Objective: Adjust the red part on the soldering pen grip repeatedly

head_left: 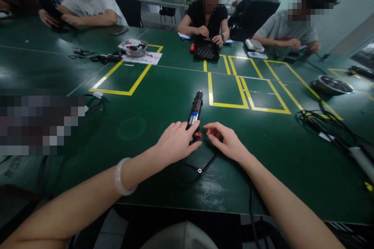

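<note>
A black electric screwdriver (197, 103) with a blue and silver band lies on the green table, its bit pointing away from me. My left hand (175, 142), a pale bangle at its wrist, is laid over the handle with the fingers across it and the thumb at the near end. Beside that thumb shows a small red-orange part (198, 135). Just right of the handle, apart from it, is my right hand (228, 142), fingers loosely curled and thumb spaced from the index finger. A black cord (209, 163) loops below both hands and passes under the right one.
Yellow tape (229, 105) marks rectangles on the table (163, 97). Farther off are a metal bowl (136, 48) on paper and a black tray (206, 50) before a person. To the right lie a round metal dish (333, 85) and coiled cables (324, 120). Several people sit opposite.
</note>
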Demonstrator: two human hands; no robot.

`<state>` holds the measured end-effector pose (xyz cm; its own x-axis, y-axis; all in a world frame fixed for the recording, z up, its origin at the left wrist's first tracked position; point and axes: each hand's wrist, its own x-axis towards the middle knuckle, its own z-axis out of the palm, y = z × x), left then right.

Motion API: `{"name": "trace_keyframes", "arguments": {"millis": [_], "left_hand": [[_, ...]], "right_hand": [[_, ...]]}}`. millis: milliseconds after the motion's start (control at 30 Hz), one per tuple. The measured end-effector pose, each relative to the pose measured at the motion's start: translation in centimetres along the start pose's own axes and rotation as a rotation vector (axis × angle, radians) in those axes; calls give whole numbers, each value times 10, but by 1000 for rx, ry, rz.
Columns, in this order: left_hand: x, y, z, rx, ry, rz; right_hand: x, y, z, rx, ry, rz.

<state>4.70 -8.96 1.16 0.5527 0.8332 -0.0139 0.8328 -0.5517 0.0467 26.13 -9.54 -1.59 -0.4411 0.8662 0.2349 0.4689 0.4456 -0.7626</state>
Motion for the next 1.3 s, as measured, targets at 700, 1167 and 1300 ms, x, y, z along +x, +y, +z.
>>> {"name": "trace_keyframes", "arguments": {"millis": [700, 1167, 1300], "left_hand": [[14, -10, 20, -70, 24, 127], [8, 2, 24, -47, 86, 72], [8, 1, 23, -56, 70, 69]], "right_hand": [[1, 1, 1, -24, -160, 47], [3, 3, -6, 522, -180, 423], [2, 5, -5, 604, -205, 414]]}}
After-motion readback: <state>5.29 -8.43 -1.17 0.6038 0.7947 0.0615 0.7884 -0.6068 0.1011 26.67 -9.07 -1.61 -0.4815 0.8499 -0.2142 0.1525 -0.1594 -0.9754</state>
